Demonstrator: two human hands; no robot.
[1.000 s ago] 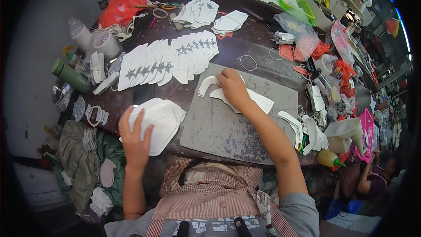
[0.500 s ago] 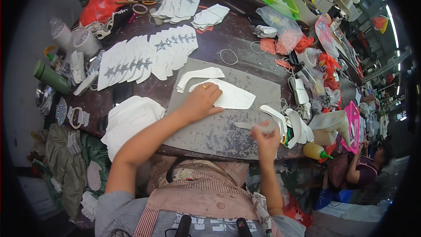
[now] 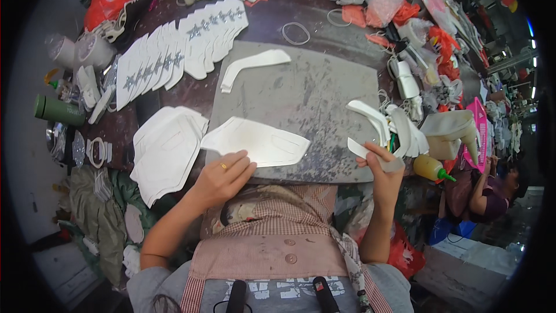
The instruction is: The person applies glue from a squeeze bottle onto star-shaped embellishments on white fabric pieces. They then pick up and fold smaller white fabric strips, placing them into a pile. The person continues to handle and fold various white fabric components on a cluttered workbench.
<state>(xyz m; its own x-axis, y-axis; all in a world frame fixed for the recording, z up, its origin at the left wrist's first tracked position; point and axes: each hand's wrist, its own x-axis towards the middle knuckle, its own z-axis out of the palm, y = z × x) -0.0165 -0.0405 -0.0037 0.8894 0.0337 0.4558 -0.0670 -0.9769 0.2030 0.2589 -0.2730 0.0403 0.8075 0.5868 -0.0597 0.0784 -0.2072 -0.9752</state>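
Observation:
On the grey work board (image 3: 301, 93) lies a white shoe-shaped panel (image 3: 260, 142) with a faint outline marked at its right end. My left hand (image 3: 226, 178) is at its near edge, fingers together and gripping that edge. Raised over the board's right front corner, my right hand (image 3: 383, 169) pinches a flat pale strip (image 3: 357, 148); its whitish tip points left and a greyish part shows past the fingers. Farther back on the board rests a bent white strip (image 3: 255, 65). More bent white strips (image 3: 370, 117) lie in a pile right of the board.
Left of the board sits a stack of white panels (image 3: 168, 150). Behind it are fanned panels with silver stars (image 3: 191, 40). A green bottle (image 3: 58, 110) stands far left. At right are a yellow squeeze bottle (image 3: 431, 167), a pink basket (image 3: 476, 133) and a seated person (image 3: 495, 194).
My left hand has drawn the white panel toward me, away from the bent strip. My right hand has turned and lifted a little, with the pale strip in its fingers. The view has shifted.

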